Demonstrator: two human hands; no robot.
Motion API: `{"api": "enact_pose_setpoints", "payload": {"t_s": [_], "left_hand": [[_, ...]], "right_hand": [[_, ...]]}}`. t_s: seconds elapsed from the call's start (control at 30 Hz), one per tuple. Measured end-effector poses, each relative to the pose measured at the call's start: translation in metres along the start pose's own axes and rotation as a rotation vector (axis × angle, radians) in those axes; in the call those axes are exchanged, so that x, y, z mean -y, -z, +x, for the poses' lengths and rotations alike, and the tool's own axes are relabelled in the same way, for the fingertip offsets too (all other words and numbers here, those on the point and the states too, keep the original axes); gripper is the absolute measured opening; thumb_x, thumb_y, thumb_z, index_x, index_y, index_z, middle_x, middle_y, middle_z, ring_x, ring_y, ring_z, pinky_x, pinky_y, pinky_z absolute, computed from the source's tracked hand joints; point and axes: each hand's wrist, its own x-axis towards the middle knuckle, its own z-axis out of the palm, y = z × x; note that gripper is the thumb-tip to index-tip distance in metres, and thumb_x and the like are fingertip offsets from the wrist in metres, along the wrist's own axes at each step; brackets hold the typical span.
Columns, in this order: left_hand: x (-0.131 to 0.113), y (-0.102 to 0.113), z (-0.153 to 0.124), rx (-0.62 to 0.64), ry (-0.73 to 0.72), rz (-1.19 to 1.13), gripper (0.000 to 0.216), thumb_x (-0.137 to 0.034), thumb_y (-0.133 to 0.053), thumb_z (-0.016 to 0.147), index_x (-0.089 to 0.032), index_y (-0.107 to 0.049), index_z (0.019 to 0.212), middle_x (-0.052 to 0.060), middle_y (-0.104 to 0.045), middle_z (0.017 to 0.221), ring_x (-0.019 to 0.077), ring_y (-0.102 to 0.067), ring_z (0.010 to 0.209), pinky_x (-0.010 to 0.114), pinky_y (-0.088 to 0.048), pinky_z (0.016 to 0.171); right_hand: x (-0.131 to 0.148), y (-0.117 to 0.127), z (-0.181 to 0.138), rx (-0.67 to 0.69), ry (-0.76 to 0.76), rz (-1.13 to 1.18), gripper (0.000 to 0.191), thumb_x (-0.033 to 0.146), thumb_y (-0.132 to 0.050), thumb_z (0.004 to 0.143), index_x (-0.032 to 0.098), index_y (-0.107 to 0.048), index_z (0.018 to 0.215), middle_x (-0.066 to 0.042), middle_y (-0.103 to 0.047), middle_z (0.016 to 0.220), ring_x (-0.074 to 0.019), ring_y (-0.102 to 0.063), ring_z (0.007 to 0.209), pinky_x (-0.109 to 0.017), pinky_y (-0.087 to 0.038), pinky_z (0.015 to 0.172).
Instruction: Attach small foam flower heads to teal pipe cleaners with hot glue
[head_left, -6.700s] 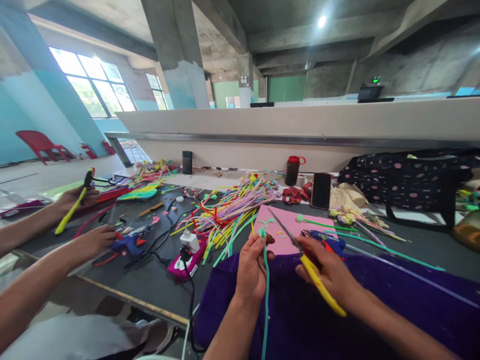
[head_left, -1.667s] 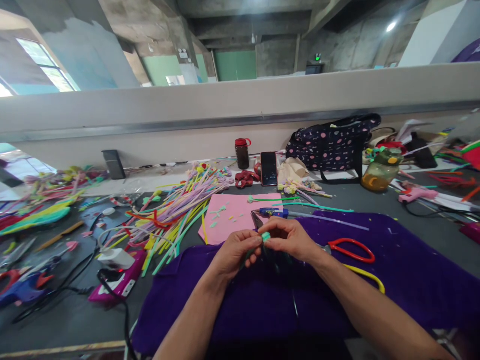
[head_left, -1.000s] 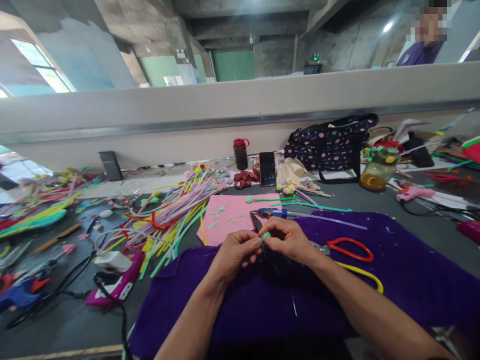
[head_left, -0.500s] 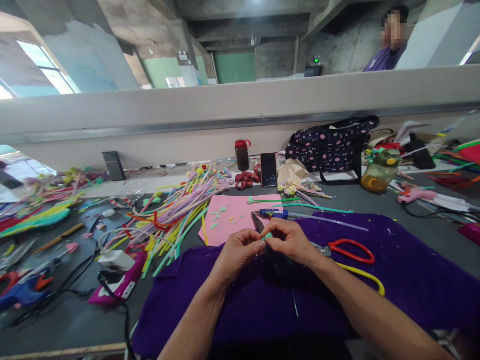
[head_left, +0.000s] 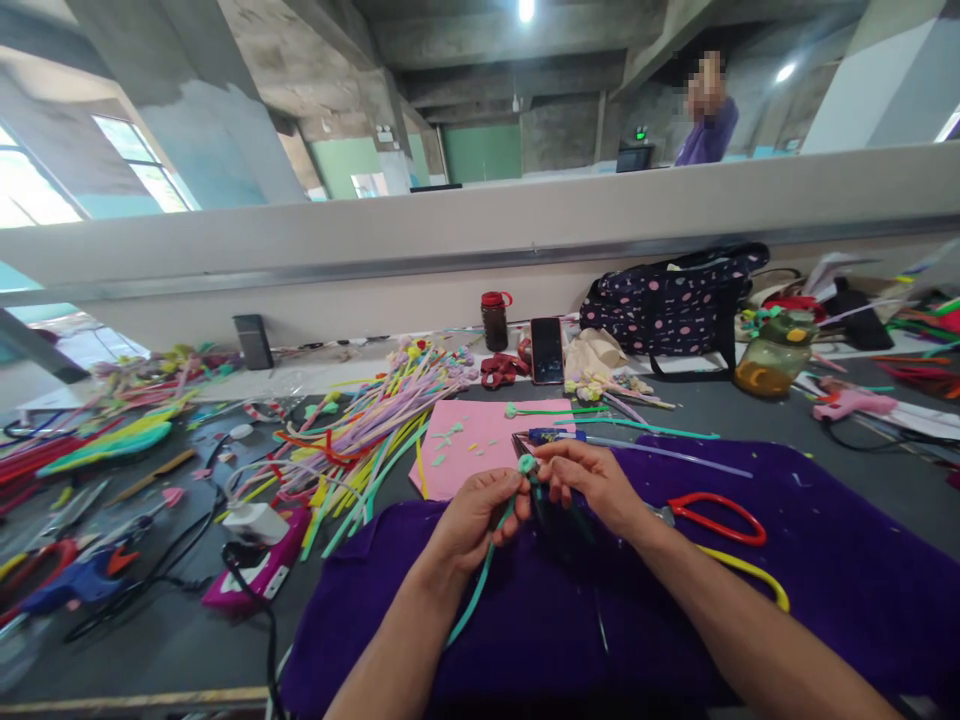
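Observation:
My left hand (head_left: 478,515) is closed on a green pipe cleaner (head_left: 480,590), whose loose end hangs down over the purple cloth. At its top sits a small curled green flower head (head_left: 527,464), between my two hands. My right hand (head_left: 589,482) touches the right side of the flower head with thumb and forefinger pinched, its other fingers curled. Dark pliers (head_left: 519,443) lie just behind and under the hands, their handles partly hidden. Right of my right hand are scissors with one red handle (head_left: 724,518) and one yellow handle (head_left: 754,572).
Behind the hands, a pink sheet (head_left: 457,470) carries green scraps. Many pipe cleaners (head_left: 390,400) lie to the left, near a magenta power strip (head_left: 255,575). A phone (head_left: 546,350), a red-lidded bottle (head_left: 494,322), a patterned bag (head_left: 660,310) and a drink bottle (head_left: 776,360) stand along the back.
The green flower head has risen into clearer view and its stem now hangs below my left hand. My right fingers have shifted to its right side. The view has tilted slightly.

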Motion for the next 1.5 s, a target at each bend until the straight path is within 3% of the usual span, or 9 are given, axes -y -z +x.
{"api": "enact_pose_setpoints", "payload": {"t_s": [0.23, 0.43, 0.63, 1.0, 1.3, 1.5], "left_hand": [[0.0, -0.003, -0.001, 0.11, 0.089, -0.111, 0.019, -0.031, -0.052, 0.075, -0.013, -0.05, 0.069, -0.002, -0.053, 0.048, 0.0034, -0.038, 0.027, 0.013, -0.026, 0.026], [0.004, -0.009, -0.002, 0.077, 0.027, 0.006, 0.022, -0.033, -0.05, 0.078, -0.012, -0.052, 0.071, -0.001, -0.055, 0.049, 0.0047, -0.043, 0.029, 0.013, -0.027, 0.026], [0.008, -0.01, -0.001, 0.032, -0.007, 0.128, 0.024, -0.035, -0.05, 0.078, -0.013, -0.052, 0.07, 0.0, -0.057, 0.05, 0.0055, -0.046, 0.031, 0.014, -0.029, 0.028], [0.007, -0.007, -0.003, 0.144, 0.058, 0.092, 0.024, -0.033, -0.049, 0.078, -0.012, -0.052, 0.068, 0.0, -0.056, 0.048, 0.0049, -0.042, 0.027, 0.014, -0.025, 0.027], [0.005, -0.013, -0.004, 0.017, -0.04, 0.178, 0.025, -0.038, -0.053, 0.075, -0.013, -0.052, 0.073, 0.001, -0.058, 0.059, 0.0046, -0.046, 0.037, 0.013, -0.026, 0.03], [0.004, -0.011, -0.003, -0.025, -0.063, 0.204, 0.024, -0.036, -0.056, 0.074, -0.013, -0.051, 0.072, 0.0, -0.056, 0.058, 0.0027, -0.043, 0.036, 0.012, -0.027, 0.031]], "right_hand": [[0.0, -0.001, 0.0, 0.028, -0.038, 0.076, 0.029, 0.033, -0.058, 0.074, 0.016, -0.06, 0.098, -0.002, -0.06, 0.073, -0.0085, -0.051, 0.052, -0.021, -0.04, 0.047], [-0.008, -0.001, 0.0, 0.105, -0.048, 0.073, 0.037, 0.03, -0.064, 0.069, 0.017, -0.058, 0.103, 0.0, -0.061, 0.073, -0.0071, -0.049, 0.053, -0.019, -0.039, 0.047], [-0.004, -0.002, 0.0, 0.113, -0.047, 0.002, 0.023, 0.028, -0.063, 0.07, 0.015, -0.059, 0.088, 0.0, -0.061, 0.064, -0.0073, -0.048, 0.048, -0.019, -0.037, 0.045], [-0.003, -0.002, -0.003, 0.193, -0.045, -0.002, 0.024, 0.023, -0.06, 0.07, 0.016, -0.058, 0.093, 0.001, -0.059, 0.065, -0.006, -0.045, 0.046, -0.017, -0.036, 0.043], [0.0, -0.002, -0.002, 0.116, -0.059, -0.088, 0.016, 0.023, -0.059, 0.07, 0.016, -0.058, 0.084, 0.003, -0.054, 0.058, -0.0057, -0.044, 0.043, -0.017, -0.035, 0.042], [0.001, -0.001, -0.003, 0.141, -0.068, -0.12, 0.017, 0.024, -0.059, 0.071, 0.015, -0.058, 0.084, 0.003, -0.052, 0.058, -0.0056, -0.042, 0.044, -0.017, -0.034, 0.041]]}}
